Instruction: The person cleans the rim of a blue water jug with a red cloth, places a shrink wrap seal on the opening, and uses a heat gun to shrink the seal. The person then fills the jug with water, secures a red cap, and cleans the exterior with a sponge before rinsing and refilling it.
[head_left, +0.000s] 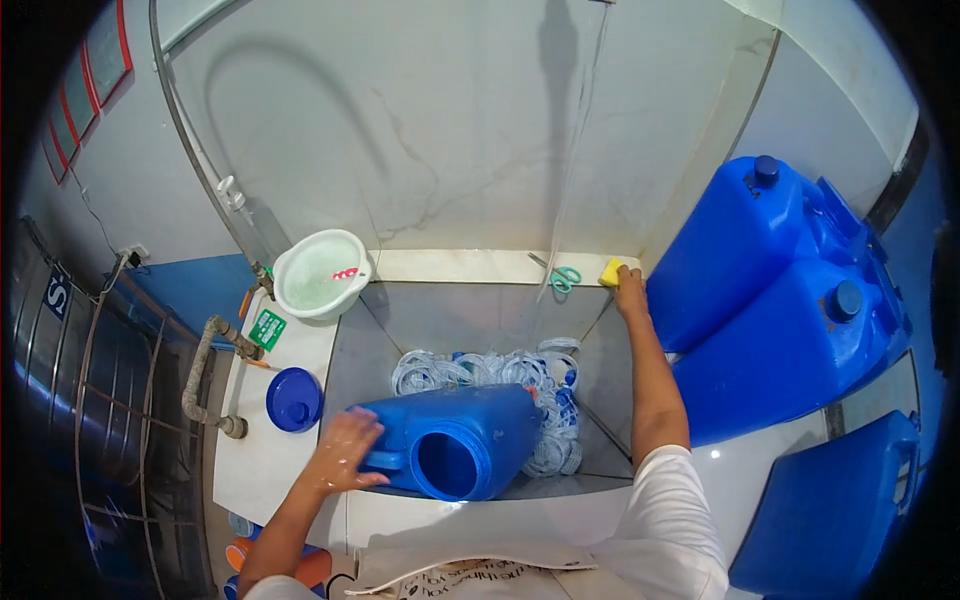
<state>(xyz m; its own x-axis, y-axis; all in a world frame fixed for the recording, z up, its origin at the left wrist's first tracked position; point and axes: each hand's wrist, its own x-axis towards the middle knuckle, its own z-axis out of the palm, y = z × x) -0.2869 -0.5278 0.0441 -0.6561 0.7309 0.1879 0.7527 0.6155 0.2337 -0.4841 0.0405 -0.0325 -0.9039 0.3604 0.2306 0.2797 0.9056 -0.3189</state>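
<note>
A blue plastic jug (480, 412) lies on its side in the grey tiled basin (450, 307), its wide round mouth uncapped and facing me. Against the jug's left side, by its moulded handle, is my wet left hand (346, 450), thumb and fingers apart. My right hand (632, 291) reaches to the basin's back ledge (465, 266), its fingers on a yellow sponge (611, 272). Scissors with teal handles (565, 280) rest on that ledge, left of the sponge. Behind and beside the jug sit coiled clear strips (510, 369) with blue parts. A thin stream of water (574, 157) falls into the basin.
Two large capped blue jugs (780, 337) stand at the right, with another blue container (825, 510) nearer. On the left counter are a white basin of liquid (319, 277), a round blue lid (295, 400) and a green packet (267, 330). Bent pipe (199, 375) rises beside the counter's left edge.
</note>
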